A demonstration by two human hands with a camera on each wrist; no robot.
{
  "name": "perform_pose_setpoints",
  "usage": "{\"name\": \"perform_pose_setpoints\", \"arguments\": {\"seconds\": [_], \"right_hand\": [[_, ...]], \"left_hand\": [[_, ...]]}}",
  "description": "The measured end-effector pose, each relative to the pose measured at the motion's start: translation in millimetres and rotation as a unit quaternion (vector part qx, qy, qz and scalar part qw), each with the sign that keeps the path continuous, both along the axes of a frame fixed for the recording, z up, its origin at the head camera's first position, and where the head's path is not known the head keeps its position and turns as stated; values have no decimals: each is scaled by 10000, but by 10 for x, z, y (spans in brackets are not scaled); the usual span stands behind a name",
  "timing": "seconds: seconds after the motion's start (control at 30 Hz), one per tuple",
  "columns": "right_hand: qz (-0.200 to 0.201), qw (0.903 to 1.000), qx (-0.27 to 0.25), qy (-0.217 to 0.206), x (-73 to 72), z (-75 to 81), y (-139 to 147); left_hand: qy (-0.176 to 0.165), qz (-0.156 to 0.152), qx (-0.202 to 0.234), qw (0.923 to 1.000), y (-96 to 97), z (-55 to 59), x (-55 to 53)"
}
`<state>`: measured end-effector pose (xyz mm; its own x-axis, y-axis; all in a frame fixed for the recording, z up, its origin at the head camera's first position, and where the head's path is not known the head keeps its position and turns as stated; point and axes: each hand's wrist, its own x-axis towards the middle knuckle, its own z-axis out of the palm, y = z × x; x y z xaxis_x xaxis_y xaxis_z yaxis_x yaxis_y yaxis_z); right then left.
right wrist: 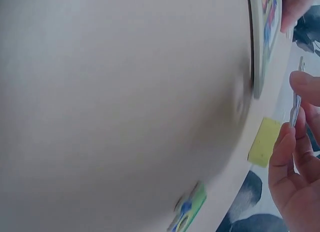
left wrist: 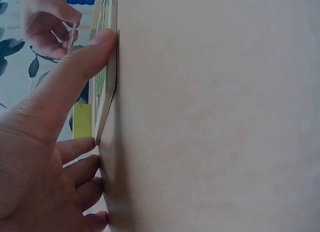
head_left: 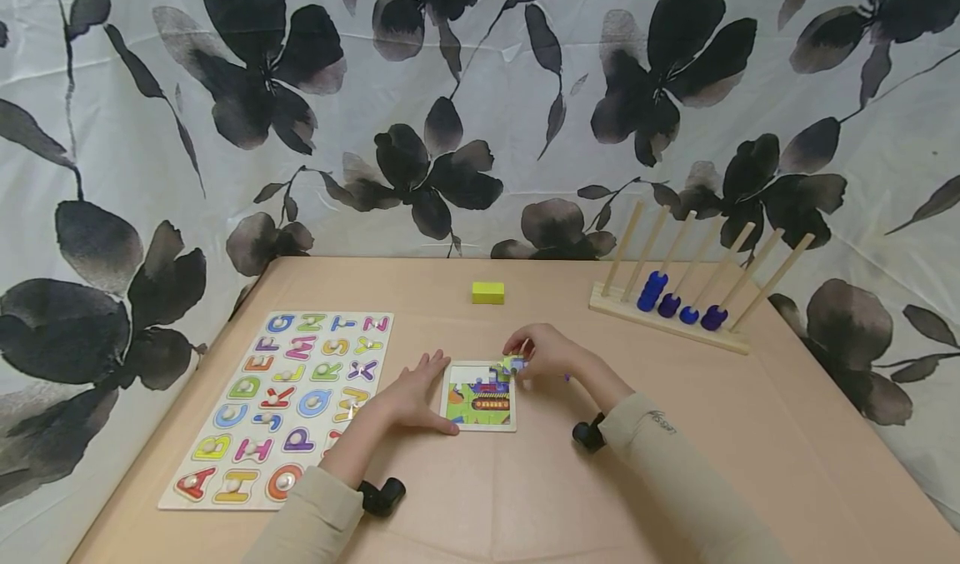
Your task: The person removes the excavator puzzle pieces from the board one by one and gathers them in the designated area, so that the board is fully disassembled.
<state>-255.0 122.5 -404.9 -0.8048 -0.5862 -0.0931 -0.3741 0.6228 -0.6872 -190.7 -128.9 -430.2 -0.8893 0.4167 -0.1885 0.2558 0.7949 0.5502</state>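
Nearest the camera, two beige sleeves (head_left: 693, 481) reach in over the wooden table (head_left: 540, 506), each with a black wrist camera (head_left: 384, 496) strapped at the cuff. The left hand (head_left: 412, 393) lies with its fingers spread and loosely extended, gripping nothing: the thumb rests on the near left corner of the puzzle tray (head_left: 480, 428), and the index fingertip touches the tray's left edge farther back. The tray sits flat at the middle of the table, its lower part filled with a colourful vehicle picture and its upper left part bare white. The right hand (head_left: 551, 351) pinches a thin puzzle piece (head_left: 514, 363) between thumb and fingertips, raised by the tray's far right corner. Near the right wrist, a loose piece (right wrist: 189, 207) in green and blue lies on the table. The alphabet board (head_left: 210, 502) is left of the tray, a yellow block (head_left: 487, 293) beyond it, and a peg rack (head_left: 675, 324) with blue beads (head_left: 653, 291) to the far right, before a flowered cloth (head_left: 540, 114).
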Motion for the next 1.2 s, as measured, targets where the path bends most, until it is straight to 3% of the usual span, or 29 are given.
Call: {"name": "perform_pose_setpoints", "arguments": {"seconds": [0.57, 0.93, 1.2], "right_hand": [[10, 9997, 13, 251, 39, 89, 662], [40, 9991, -28, 417, 19, 57, 1059], [-85, 9995, 117, 294, -14, -24, 1217]], "left_hand": [[10, -8, 67, 10000, -10, 4, 3], [-40, 18, 108, 9999, -1, 25, 4], [-45, 15, 101, 9999, -8, 5, 5]]}}
